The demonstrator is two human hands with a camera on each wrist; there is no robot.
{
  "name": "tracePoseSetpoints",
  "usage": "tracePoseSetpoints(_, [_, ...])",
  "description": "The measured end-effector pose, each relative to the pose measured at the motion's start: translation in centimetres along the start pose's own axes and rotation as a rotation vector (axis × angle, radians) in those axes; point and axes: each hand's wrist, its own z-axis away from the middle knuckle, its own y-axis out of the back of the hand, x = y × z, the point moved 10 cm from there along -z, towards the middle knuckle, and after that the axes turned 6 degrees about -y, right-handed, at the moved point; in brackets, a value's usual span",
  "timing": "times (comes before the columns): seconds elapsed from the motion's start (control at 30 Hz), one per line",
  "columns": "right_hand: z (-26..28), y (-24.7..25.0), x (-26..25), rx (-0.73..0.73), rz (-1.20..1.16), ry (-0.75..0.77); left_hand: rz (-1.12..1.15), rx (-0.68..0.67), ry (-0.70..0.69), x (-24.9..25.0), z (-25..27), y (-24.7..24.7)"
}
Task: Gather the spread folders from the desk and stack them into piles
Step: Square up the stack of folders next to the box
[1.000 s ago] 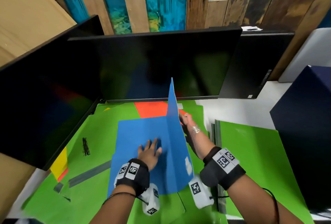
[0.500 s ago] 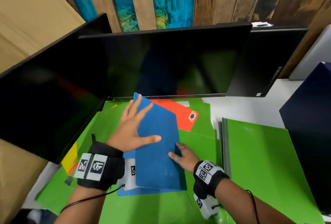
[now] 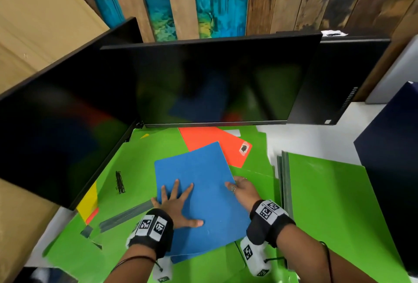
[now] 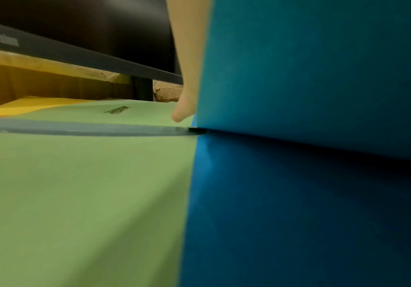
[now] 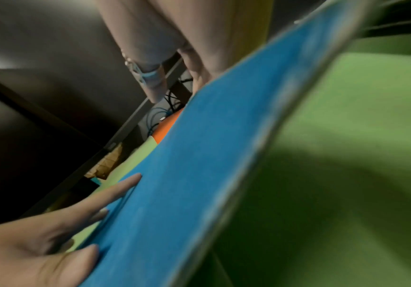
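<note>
Blue folder (image 3: 201,194) on green folders (image 3: 135,165): left hand (image 3: 178,209) flat on top, right hand (image 3: 243,190) grip pinching its edge.

One blue folder (image 3: 199,194), one orange folder (image 3: 214,144) and one yellow folder (image 3: 89,201) show on the desk. Green folders (image 3: 328,210) number perhaps three or four, since they overlap and their edges are hard to part. There are two hands, the left hand (image 3: 175,209) and the right hand (image 3: 243,191), and three black monitors (image 3: 214,79).
</note>
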Motion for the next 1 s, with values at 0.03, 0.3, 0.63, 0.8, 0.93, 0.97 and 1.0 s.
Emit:
tracePoseSetpoints(0.03, [0.8,0.1,-1.1,-0.02,-0.094,0.022,0.028,0.016,-0.008,0.3,0.0,0.3])
tracePoseSetpoints(0.3, [6.8,-0.9,-10.7,-0.547,-0.744,0.139,0.939,0.145,-0.36,8.4,4.4,8.7])
tracePoseSetpoints(0.63, [6.5,1.3,-12.8,-0.194,-0.049,0.519,1.701,0.044,-0.598,14.4,8.5,12.9])
tracePoseSetpoints(0.8, [5.3,3.1,-9.2,-0.135,-0.174,0.239,1.528,0.035,-0.642,15.6,7.9,11.9])
tracePoseSetpoints(0.93, [5.2,3.4,-7.8,-0.19,-0.34,0.074,1.536,0.143,-0.592,15.2,7.0,11.9])
tracePoseSetpoints(0.97, [4.5,3.7,-7.1,-0.162,-0.335,0.046,1.562,0.159,-0.593,15.2,6.9,12.1])
tracePoseSetpoints(1.0, [3.7,4.2,-5.8,-0.14,-0.32,-0.027,1.586,0.169,-0.604,15.2,7.0,12.4])
